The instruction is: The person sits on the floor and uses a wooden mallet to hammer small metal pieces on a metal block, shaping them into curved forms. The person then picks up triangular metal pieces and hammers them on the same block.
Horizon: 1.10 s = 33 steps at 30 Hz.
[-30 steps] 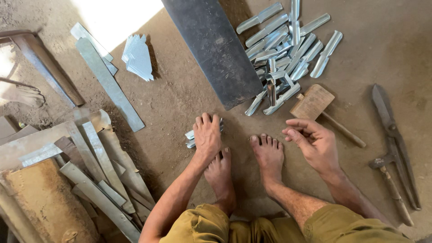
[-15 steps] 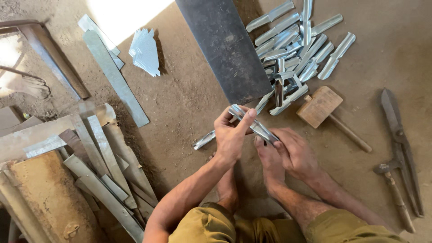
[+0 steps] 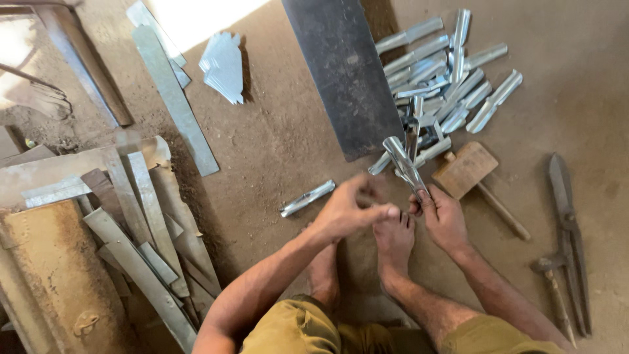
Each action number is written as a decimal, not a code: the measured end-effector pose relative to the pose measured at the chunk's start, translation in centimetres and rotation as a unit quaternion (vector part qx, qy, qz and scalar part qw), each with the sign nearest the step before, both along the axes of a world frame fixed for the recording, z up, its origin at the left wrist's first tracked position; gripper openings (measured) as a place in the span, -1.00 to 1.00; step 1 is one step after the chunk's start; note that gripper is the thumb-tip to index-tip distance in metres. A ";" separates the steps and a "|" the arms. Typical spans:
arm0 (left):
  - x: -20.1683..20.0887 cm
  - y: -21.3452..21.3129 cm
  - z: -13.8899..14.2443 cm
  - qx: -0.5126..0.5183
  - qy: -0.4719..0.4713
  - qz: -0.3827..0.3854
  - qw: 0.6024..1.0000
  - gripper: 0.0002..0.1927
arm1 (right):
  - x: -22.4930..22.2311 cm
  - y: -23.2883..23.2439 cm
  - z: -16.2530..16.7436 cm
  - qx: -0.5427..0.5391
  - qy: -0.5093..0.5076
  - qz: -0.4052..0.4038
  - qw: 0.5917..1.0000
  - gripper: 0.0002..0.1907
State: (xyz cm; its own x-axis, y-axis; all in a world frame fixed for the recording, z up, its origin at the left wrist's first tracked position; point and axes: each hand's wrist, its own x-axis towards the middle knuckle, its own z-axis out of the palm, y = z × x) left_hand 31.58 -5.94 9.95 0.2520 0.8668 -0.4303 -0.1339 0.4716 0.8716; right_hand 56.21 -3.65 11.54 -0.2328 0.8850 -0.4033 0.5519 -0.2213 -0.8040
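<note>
1. Right hand (image 3: 445, 219): fingers clenched round the lower end of a folded metal piece (image 3: 405, 165), which tilts up above the bare feet.
2. Left hand (image 3: 347, 210): blurred, fingertips beside the right hand; grip cannot be told.
3. Single metal piece (image 3: 306, 198): on the dirt floor, left of the hands.
4. Wooden mallet (image 3: 466, 170): just beside the right hand.
5. Tin snips (image 3: 569, 223): well apart, far right.
6. Pile of metal pieces (image 3: 445, 85): beyond the mallet.
</note>
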 end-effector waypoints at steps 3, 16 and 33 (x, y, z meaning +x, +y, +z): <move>0.4 -2.4 -2.0 -0.010 0.063 -0.112 0.992 -0.26 | 0.8 0.4 -0.2 -0.046 0.086 -0.090 0.991 -0.71; 3.1 0.1 -4.7 -0.070 -0.203 0.034 0.976 -0.06 | 2.4 -3.6 -7.1 0.415 -0.257 0.152 0.860 -0.79; -1.2 0.0 1.9 0.035 0.156 -0.265 0.951 -0.52 | -0.4 4.1 1.2 0.092 0.013 0.319 0.943 -0.73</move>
State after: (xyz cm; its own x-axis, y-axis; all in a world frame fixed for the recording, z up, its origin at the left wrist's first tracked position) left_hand 30.34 -5.90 11.89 0.5311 0.6824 -0.5022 0.3773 0.3402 0.8613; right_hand 55.83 0.47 12.70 -0.7487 0.6165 -0.2437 0.5058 0.2936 -0.8112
